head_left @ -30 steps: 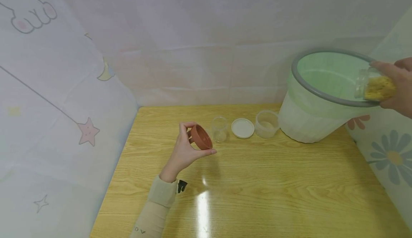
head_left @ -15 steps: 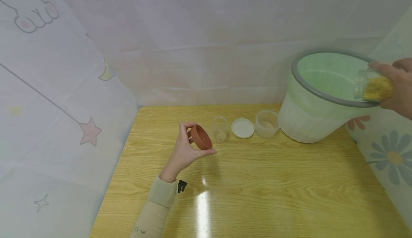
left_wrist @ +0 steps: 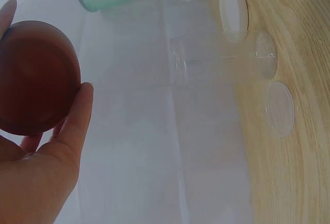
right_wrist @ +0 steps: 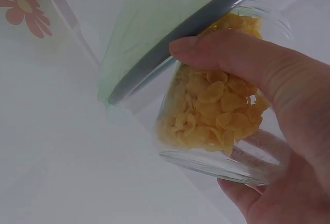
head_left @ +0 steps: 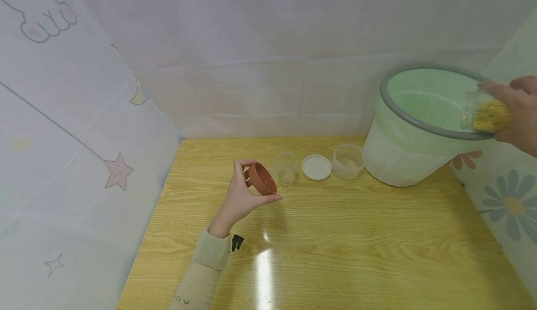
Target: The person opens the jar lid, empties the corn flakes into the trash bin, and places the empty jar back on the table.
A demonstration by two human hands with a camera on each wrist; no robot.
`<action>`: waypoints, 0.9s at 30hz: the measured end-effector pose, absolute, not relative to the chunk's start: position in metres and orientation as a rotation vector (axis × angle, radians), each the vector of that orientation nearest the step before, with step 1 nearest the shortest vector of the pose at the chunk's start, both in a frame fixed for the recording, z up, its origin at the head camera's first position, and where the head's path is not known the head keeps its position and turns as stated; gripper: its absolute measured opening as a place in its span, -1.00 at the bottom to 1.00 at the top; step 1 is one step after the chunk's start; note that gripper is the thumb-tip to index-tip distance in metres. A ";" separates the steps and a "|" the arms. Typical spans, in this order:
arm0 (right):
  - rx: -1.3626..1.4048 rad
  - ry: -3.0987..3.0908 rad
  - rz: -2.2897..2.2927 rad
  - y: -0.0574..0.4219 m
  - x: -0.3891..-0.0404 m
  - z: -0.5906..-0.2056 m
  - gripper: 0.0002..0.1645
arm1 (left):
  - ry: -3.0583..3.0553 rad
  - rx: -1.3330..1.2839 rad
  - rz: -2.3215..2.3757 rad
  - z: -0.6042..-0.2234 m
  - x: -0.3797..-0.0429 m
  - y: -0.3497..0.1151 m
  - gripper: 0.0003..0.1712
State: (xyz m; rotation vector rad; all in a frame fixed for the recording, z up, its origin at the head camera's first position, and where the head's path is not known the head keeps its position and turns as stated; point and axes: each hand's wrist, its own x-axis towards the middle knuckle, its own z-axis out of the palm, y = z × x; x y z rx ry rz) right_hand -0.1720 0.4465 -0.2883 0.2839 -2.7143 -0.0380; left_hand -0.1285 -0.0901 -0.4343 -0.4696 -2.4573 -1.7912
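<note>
My left hand (head_left: 241,198) holds a reddish-brown round lid (head_left: 263,178) by its edge above the table, its hollow side turned to the right. In the left wrist view the lid (left_wrist: 36,77) sits between thumb and fingers. At the far right my right hand (head_left: 520,109) grips a clear jar (right_wrist: 221,165) of yellow flakes (right_wrist: 211,105) that look like cornflakes. The jar lies tipped on its side, with its mouth over the opening of a pale green bin (head_left: 402,147). The flakes are still inside, and the right thumb lies along the jar near the bin's grey rim (right_wrist: 191,23).
On the wooden table (head_left: 335,254) stand an upright clear container (head_left: 286,168), a flat white lid (head_left: 316,167) and a translucent round tub (head_left: 347,161), in a row left of the bin. A clear disc (left_wrist: 281,108) lies beside the container. Patterned cloth (head_left: 251,67) surrounds the table.
The right hand and the jar have shifted very slightly left over the bin. The left hand and the lid have stayed in place.
</note>
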 end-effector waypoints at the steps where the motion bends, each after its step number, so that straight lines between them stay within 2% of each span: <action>1: 0.292 -2.709 -0.029 0.447 -0.172 -0.288 0.55 | -2.457 -0.468 -1.791 -0.434 -0.129 -0.090 0.10; 22: 0.269 -2.706 -0.030 0.447 -0.169 -0.290 0.56 | -2.454 -0.485 -1.790 -0.433 -0.130 -0.089 0.09; 27: 0.226 -2.701 -0.016 0.447 -0.169 -0.288 0.45 | -2.440 -0.506 -1.770 -0.432 -0.130 -0.088 0.08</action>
